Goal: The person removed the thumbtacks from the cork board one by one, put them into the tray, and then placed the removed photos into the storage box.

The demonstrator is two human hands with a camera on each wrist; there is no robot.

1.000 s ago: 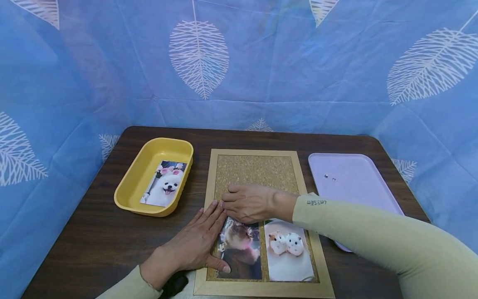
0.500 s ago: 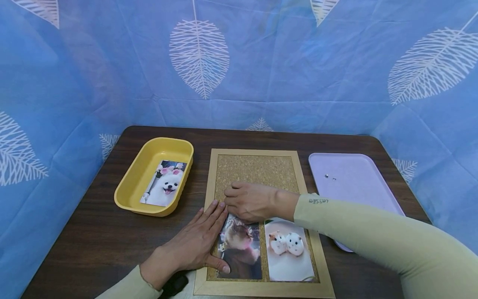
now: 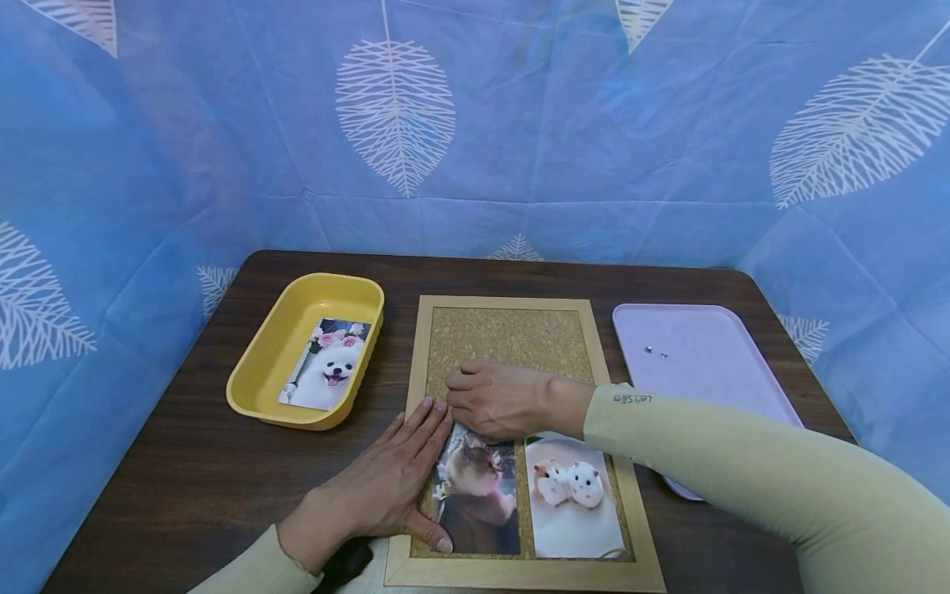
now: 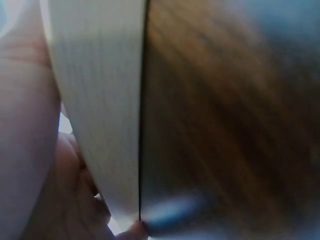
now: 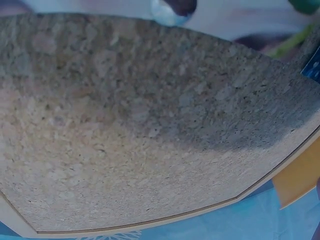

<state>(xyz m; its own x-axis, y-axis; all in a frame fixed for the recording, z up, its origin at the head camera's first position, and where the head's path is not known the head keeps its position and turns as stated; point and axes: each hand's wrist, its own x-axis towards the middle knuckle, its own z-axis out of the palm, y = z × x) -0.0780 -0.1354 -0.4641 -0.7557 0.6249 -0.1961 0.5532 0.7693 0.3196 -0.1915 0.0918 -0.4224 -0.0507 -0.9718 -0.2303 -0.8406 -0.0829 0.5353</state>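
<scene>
In the head view my left hand (image 3: 378, 487) lies with straight fingers on the left side of a wood-framed corkboard (image 3: 512, 338), its thumb by the lower left edge of a photo of a furry animal (image 3: 478, 495). My right hand (image 3: 505, 402) is bent over the top of that photo with its fingers curled. Its fingertips, and anything between them, are hidden. To the right on the cork lies a photo of two hamsters (image 3: 575, 495). The left wrist view shows the pale wooden frame edge (image 4: 100, 100) close up; cork (image 5: 125, 125) fills most of the right wrist view.
On the left stands a yellow tray (image 3: 256, 371) with a white dog photo (image 3: 326, 367) in it. A lilac tray (image 3: 712, 363) at right holds two tiny metallic pieces (image 3: 649, 351). My right forearm (image 3: 705, 437) crosses the lilac tray's near part. A dark object (image 3: 349, 565) sits beside the left wrist.
The right hand has shifted very slightly to the right and away from me. My left thumb has drawn a little to the left. Photos and trays stay put.
</scene>
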